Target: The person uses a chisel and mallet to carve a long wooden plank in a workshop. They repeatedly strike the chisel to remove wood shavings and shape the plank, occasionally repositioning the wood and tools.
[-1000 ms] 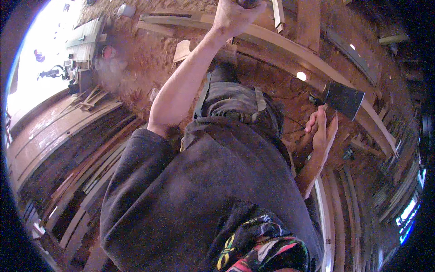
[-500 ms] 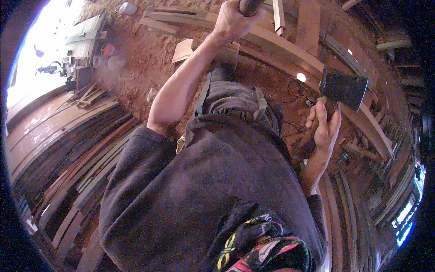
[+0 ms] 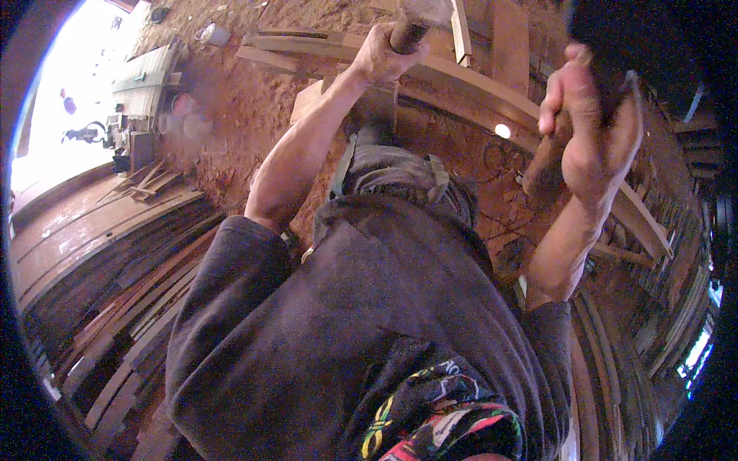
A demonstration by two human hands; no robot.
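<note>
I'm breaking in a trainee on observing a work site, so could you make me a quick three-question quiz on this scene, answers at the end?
1. Multiple choice: which hand grips the wood-handled hatchet?
A) the left alone
B) the right alone
C) both together

2. True or false: the left hand is empty.

3. Fill in the blank: at the upper left of the view, a white ____ is on the reddish dirt floor.

Key:
1. B, the right hand.
2. False; it grips a dark cylindrical piece.
3. Bucket.
</note>
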